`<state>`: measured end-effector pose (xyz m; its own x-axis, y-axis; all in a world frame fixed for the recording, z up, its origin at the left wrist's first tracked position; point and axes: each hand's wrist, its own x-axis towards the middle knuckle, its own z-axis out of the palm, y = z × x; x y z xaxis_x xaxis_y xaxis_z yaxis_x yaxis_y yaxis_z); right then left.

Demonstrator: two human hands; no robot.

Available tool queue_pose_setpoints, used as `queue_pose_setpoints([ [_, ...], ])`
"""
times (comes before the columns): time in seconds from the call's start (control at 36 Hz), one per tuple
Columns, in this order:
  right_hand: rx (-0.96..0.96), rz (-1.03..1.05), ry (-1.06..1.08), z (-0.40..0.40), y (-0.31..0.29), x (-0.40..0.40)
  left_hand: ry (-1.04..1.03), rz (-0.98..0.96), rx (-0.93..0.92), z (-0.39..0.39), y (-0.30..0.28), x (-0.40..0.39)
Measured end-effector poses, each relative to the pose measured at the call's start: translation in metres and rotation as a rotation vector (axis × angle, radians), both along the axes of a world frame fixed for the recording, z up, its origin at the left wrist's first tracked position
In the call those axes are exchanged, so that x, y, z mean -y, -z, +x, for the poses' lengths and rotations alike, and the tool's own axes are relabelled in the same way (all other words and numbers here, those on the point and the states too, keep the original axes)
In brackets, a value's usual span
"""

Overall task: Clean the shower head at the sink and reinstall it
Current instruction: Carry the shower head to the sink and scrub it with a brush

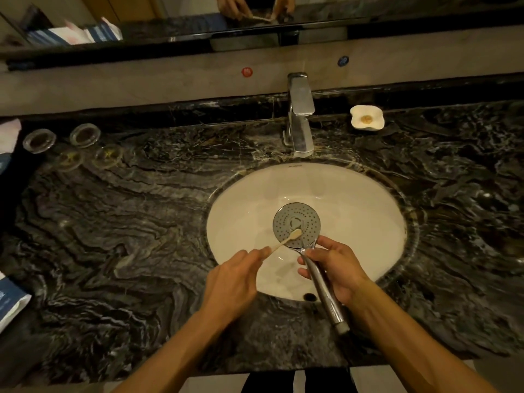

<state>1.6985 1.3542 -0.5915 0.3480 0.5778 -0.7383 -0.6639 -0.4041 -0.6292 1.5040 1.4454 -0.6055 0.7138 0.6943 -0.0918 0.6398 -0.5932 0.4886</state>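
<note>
A chrome shower head (296,224) faces up over the white oval sink (354,199), its round grey nozzle plate toward me. My right hand (336,269) grips its chrome handle, which slants down to the lower right past the sink's front rim. My left hand (235,279) pinches a pale toothbrush (283,241) by the handle end. The brush's bristles rest on the lower left part of the nozzle plate.
A chrome faucet (300,114) stands behind the sink on the dark marble counter (127,222). A white soap dish (367,117) sits to the faucet's right. Several upturned glasses (85,135) stand at the back left. Blue and white packets (11,303) lie at the left edge.
</note>
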Motion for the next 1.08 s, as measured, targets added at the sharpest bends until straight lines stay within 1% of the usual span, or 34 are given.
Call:
queue_pose_setpoints([
  [0.11, 0.024, 0.009, -0.038, -0.011, -0.001, -0.002, -0.016, -0.017, 0.051, 0.008, -0.001, 0.005],
  [0.19, 0.018, 0.017, -0.034, -0.016, -0.004, -0.005, -0.013, 0.009, 0.049, 0.018, -0.004, 0.005],
  [0.31, 0.007, -0.011, 0.041, -0.007, -0.005, -0.007, -0.055, -0.032, 0.044, -0.012, 0.002, -0.002],
  [0.36, 0.019, -0.015, 0.049, -0.003, -0.003, -0.007, -0.102, -0.068, 0.092, -0.031, 0.008, -0.007],
  [0.42, 0.023, -0.018, 0.044, -0.003, -0.001, -0.006, -0.22, -0.091, 0.181, -0.044, 0.013, -0.012],
  [0.5, -0.007, 0.006, 0.076, -0.006, 0.002, -0.006, -0.57, -0.131, 0.235, -0.057, 0.017, -0.032],
  [0.56, -0.028, 0.029, 0.097, -0.008, 0.002, -0.007, -0.744, -0.131, 0.209, -0.067, 0.022, -0.052],
  [0.67, -0.046, 0.05, 0.118, -0.008, 0.0, -0.009, -0.89, -0.083, 0.105, -0.088, 0.031, -0.085],
  [0.72, -0.04, 0.041, 0.12, -0.008, 0.0, -0.01, -0.911, -0.067, 0.044, -0.098, 0.036, -0.093],
  [0.78, -0.023, 0.027, 0.111, -0.007, -0.001, -0.012, -0.892, -0.055, -0.038, -0.102, 0.039, -0.096],
  [0.83, -0.006, 0.012, 0.107, -0.005, -0.003, -0.012, -0.867, -0.039, -0.081, -0.104, 0.041, -0.096],
  [0.92, -0.007, 0.005, 0.105, 0.0, -0.006, -0.012, -0.858, -0.022, -0.094, -0.102, 0.043, -0.097],
  [1.0, 0.006, -0.002, 0.096, 0.006, -0.007, -0.01, -0.877, -0.046, -0.077, -0.103, 0.044, -0.098],
  [1.08, 0.022, -0.016, 0.084, 0.015, -0.005, -0.01, -0.918, -0.037, -0.128, -0.096, 0.037, -0.094],
])
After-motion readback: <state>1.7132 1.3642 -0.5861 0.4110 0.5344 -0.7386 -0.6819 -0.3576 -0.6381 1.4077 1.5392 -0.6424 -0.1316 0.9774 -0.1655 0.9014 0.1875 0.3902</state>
